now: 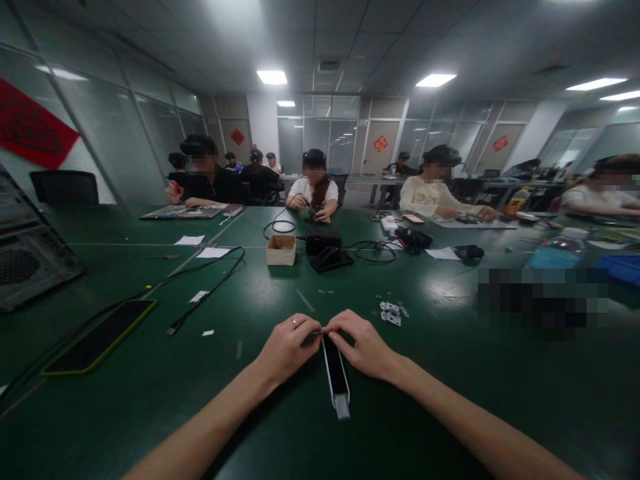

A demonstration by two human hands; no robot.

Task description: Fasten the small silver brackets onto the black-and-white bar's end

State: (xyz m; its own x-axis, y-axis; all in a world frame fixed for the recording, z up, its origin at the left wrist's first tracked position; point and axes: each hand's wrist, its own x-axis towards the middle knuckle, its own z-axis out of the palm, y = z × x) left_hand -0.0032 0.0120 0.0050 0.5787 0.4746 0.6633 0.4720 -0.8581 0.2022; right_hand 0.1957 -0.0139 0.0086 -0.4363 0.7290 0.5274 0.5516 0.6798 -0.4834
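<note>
A long, narrow object with a white frame, a black middle and a grey tab at its near end [336, 370] lies on the green table in front of me. My left hand [294, 343] has a ring and is closed, thumb and fingers pinching at the object's far end. From the other side my right hand [364, 343] is also closed, its fingertips pressed on the same end and almost meeting the left ones. Any small part between the fingertips is hidden. Beyond my right hand are several small metal brackets [391, 313] with little rings around them.
A small cardboard box [281, 250] stands ahead beside a black device [324, 241]. A green-edged dark phone-like slab [103, 337] and a black cable [205, 293] lie left. At right are a clear bottle [557, 253] and blue tray [620, 270]. Several people sit opposite.
</note>
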